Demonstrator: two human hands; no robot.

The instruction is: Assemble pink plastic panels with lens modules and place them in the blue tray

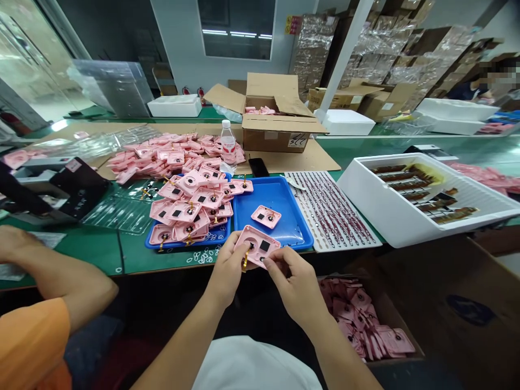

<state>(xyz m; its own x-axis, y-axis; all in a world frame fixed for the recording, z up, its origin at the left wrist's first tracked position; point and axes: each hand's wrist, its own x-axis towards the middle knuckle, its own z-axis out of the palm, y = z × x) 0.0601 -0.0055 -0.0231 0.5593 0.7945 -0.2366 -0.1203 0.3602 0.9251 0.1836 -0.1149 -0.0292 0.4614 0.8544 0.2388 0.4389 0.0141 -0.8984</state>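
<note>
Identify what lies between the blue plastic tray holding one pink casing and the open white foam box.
The head view shows a flat white sheet bearing rows of dark red strips.

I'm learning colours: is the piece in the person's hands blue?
No, the piece between the left hand and the right hand is pink; the tray behind it is blue.

The wall (179, 38) is pale; its window (239, 16) dark — strip lights (242, 34) gleaming.

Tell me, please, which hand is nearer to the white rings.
Left: the left hand is just right of the white rings; the right hand is farther right, beyond the held pink part.
</note>
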